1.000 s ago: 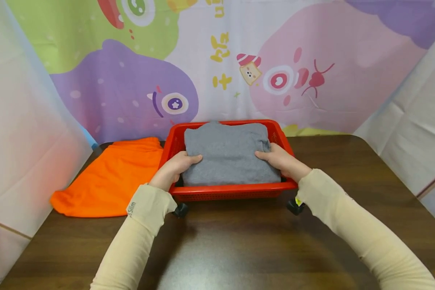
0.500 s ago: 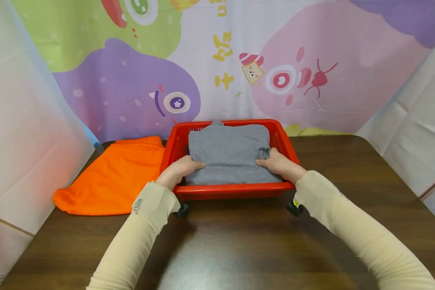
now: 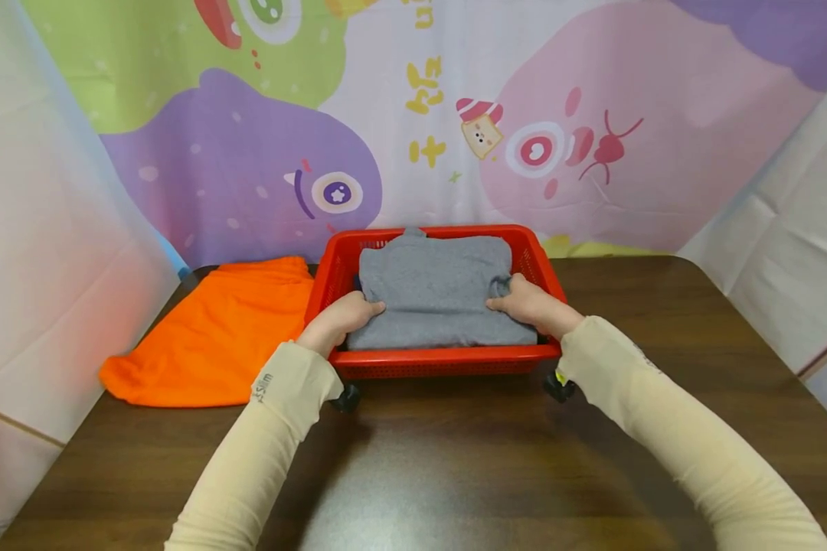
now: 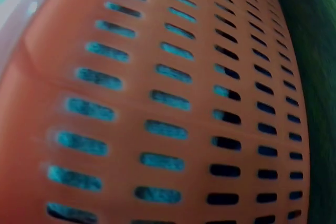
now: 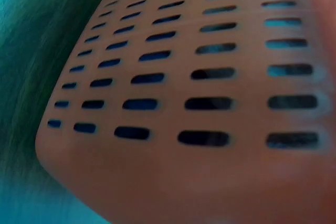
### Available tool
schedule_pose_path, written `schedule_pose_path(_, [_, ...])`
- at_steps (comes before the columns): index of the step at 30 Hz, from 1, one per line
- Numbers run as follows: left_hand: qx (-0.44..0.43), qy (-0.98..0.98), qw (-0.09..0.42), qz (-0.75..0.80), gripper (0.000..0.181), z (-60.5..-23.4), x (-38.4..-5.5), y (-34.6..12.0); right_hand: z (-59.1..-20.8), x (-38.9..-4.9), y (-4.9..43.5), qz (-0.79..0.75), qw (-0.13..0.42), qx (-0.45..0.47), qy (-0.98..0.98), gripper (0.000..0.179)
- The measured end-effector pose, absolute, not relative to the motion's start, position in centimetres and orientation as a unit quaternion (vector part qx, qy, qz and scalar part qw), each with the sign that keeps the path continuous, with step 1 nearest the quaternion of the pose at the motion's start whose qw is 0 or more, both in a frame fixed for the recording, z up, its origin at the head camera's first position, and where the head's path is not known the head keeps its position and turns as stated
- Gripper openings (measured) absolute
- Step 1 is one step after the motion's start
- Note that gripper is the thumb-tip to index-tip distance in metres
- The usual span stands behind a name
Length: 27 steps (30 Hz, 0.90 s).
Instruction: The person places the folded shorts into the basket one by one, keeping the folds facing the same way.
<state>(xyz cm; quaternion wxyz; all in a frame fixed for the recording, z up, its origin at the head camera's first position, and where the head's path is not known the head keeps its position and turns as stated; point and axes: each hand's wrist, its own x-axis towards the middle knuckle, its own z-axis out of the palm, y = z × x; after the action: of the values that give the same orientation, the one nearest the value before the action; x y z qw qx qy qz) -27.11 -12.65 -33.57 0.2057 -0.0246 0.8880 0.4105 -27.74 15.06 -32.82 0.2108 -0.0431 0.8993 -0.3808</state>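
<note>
Fingers of the left hand [image 3: 344, 315] and right hand [image 3: 534, 304] are closed on opposite side edges of the grey cloth [image 3: 441, 279], which is held between them inside the red basket [image 3: 448, 358]. By the left wrist camera, fabric is glimpsed through a slotted wall [image 4: 131, 95]; by the right, another slotted wall is shown. Fingers are hidden in both.
</note>
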Motion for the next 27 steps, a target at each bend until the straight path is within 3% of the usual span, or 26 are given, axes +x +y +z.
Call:
schedule_pose_path(6, [0.004, 0.916, 0.182, 0.357, 0.058, -33.9, -27.4, -12.6, -33.2, -28.0, 14.8, -0.299, 0.219, -0.059, 0.927, 0.082])
schedule_pose_path(11, [0.029, 0.929, 0.091, 0.358, 0.082, -34.1, -27.2, -12.2, -33.3, -27.7, 14.8, -0.269, 0.115, -0.093, 0.952, 0.088])
schedule_pose_path(15, [0.154, 0.944, 0.028, 0.291, 0.084, -34.1, -27.3, -12.3, -33.1, -27.5, 15.0, -0.24, 0.04, -0.188, 0.951, 0.089])
schedule_pose_path(19, [0.245, 0.945, 0.043, 0.214, 0.078, -33.5, -27.2, -12.4, -33.0, -27.7, 15.2, -0.193, 0.05, -0.29, 0.936, 0.086])
schedule_pose_path(27, [0.23, 0.957, 0.117, 0.131, 0.088, -32.6, -26.8, -11.8, -33.5, -28.2, 14.9, -0.148, 0.143, -0.3, 0.931, 0.091])
